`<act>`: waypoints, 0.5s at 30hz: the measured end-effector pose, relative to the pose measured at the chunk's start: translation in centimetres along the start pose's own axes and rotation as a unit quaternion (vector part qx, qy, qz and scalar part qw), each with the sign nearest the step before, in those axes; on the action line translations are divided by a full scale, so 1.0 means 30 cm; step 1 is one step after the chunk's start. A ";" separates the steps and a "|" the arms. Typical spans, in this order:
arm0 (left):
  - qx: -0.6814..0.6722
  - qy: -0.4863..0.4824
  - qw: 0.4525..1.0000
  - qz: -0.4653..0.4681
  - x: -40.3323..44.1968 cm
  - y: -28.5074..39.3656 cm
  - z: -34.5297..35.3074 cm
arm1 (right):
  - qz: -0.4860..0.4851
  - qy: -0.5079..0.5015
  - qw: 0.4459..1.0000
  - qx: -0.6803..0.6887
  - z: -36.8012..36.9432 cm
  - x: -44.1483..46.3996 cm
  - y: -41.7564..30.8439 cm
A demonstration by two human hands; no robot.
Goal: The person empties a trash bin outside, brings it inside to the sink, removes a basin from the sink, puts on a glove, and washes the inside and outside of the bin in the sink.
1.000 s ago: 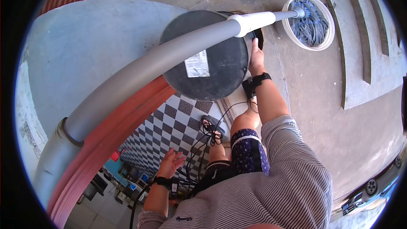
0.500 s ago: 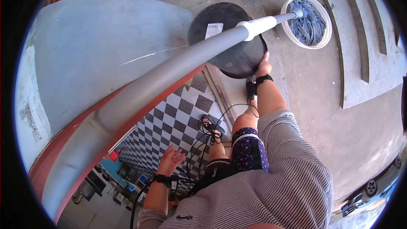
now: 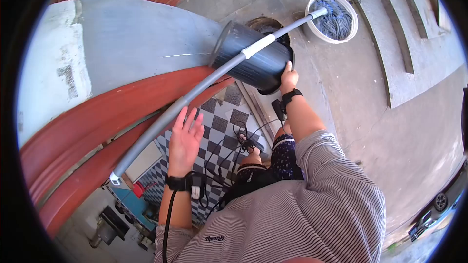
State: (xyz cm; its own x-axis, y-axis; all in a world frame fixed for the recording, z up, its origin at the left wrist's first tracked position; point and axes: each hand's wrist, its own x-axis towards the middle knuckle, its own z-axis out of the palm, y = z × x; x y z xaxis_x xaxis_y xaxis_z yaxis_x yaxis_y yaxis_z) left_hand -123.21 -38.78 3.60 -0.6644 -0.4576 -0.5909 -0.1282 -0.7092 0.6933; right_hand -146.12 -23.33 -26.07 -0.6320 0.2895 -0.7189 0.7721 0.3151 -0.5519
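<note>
Beside the smooth grey-blue wall [image 3: 141, 39], a black ribbed plastic bin [image 3: 261, 70] is tilted well over onto its side, its rim toward the right hand [image 3: 289, 78]. That hand grasps the rim with the thumb laid along the outside. The left hand [image 3: 184, 146] is released and empty, palm showing and fingers spread, just beside a long grey mop pole [image 3: 209, 85] with a white sleeve; whether a fingertip touches the pole, I cannot tell. The pole slants across the view in front of the bin, and its blue-grey string mop head [image 3: 334, 22] sits in a round white plastic bucket [image 3: 337, 42].

The bin looks light for its bulk, with a thin, fairly stiff wall that may flex a little under one-handed hold. It seems hardly fragile, though smooth plastic could slip if wet, and its length would make it swing from a single grip. The rim is the surest hold, with a second hand under the base for steadiness. The pole looks light and stiff, best taken near its middle; the strings look soft and limp, perhaps heavy if soaked.

Counted up: one bin, one mop pole, one mop head, one bucket, two hands, and one black wristband [image 3: 291, 96] on the right wrist.
</note>
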 end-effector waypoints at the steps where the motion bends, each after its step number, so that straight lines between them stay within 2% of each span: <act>1: -0.048 0.026 0.998 -0.008 0.009 -0.009 -0.014 | -0.020 0.005 0.999 -0.028 -0.042 -0.013 -0.001; 3: -0.094 0.088 0.992 -0.002 0.037 -0.031 -0.057 | -0.076 0.034 0.992 -0.098 -0.099 -0.009 -0.011; 4: -0.092 0.080 0.993 0.000 0.048 -0.025 -0.098 | -0.079 0.039 0.992 -0.091 -0.128 0.008 -0.010; 6: -0.142 0.102 0.983 0.062 0.061 0.028 -0.106 | -0.173 0.023 0.972 -0.159 -0.200 -0.006 -0.048; 7: -0.074 0.118 0.983 0.116 0.045 0.032 -0.104 | -0.243 0.056 0.954 -0.166 -0.231 -0.004 -0.051; 8: -0.076 0.108 0.985 0.114 0.031 0.043 -0.089 | -0.244 0.065 0.954 -0.162 -0.278 -0.009 -0.074; 10: 0.004 0.061 0.990 0.129 -0.018 0.073 -0.090 | -0.353 0.030 0.913 -0.201 -0.379 -0.051 -0.093; 11: 0.053 0.019 0.989 0.138 -0.040 0.094 -0.077 | -0.450 0.045 0.875 -0.171 -0.420 -0.049 -0.074; 12: 0.053 0.015 0.989 0.135 -0.066 0.119 -0.047 | -0.485 0.034 0.849 -0.208 -0.484 -0.075 -0.074; 14: 0.204 -0.112 0.957 0.176 -0.107 0.180 0.039 | -0.558 0.030 0.783 -0.273 -0.612 -0.152 -0.060; 15: 0.224 -0.139 0.946 0.188 -0.118 0.214 0.087 | -0.591 0.036 0.751 -0.292 -0.679 -0.191 -0.052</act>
State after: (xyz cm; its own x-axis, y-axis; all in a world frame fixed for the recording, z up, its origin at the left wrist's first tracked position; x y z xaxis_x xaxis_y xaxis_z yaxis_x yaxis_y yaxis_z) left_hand -123.60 -40.32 11.23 -0.8849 -0.4297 -0.1797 -0.1017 -0.1981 0.9749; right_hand -145.07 -7.07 -12.50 -0.8711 -0.4633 0.1632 -0.4789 0.7270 -0.4922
